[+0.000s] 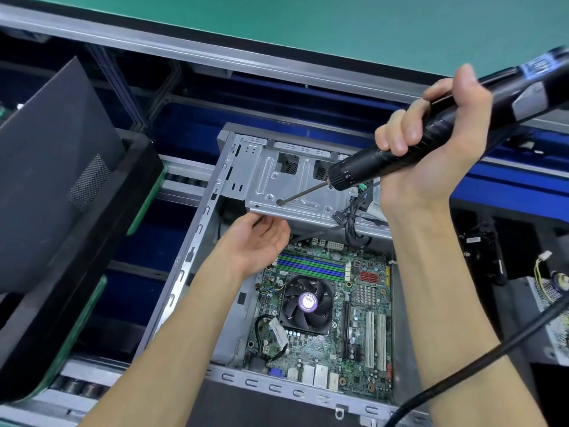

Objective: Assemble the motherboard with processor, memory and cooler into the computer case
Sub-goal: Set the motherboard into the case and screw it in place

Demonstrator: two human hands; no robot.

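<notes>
- My right hand point(431, 143) has its fingers wrapped tight round the black electric screwdriver point(397, 158), held high and tilted, bit pointing down and to the left.
- The bit's tip point(279, 202) looks to be at a hole on the silver drive bay bracket point(277, 183) at the far end of the case; can't tell if it's actually seated.
- My left hand point(260, 241) is palm up with the fingers loosely curled, holding nothing, fingertips right under the bracket's front edge.
- The motherboard point(360, 331) is lying flat inside the open computer case point(191, 251), with the cooler fan point(306, 302) mounted near the middle and the blue and green memory slots point(311, 266) just beyond it, next to my left wrist.
- A bundle of black cables point(351, 223) hangs off the bracket's right end over the board.
- The screwdriver's thick black cord point(462, 368) runs across my right forearm.
- A black panel point(61, 167) leans at the left, beside the case.
</notes>
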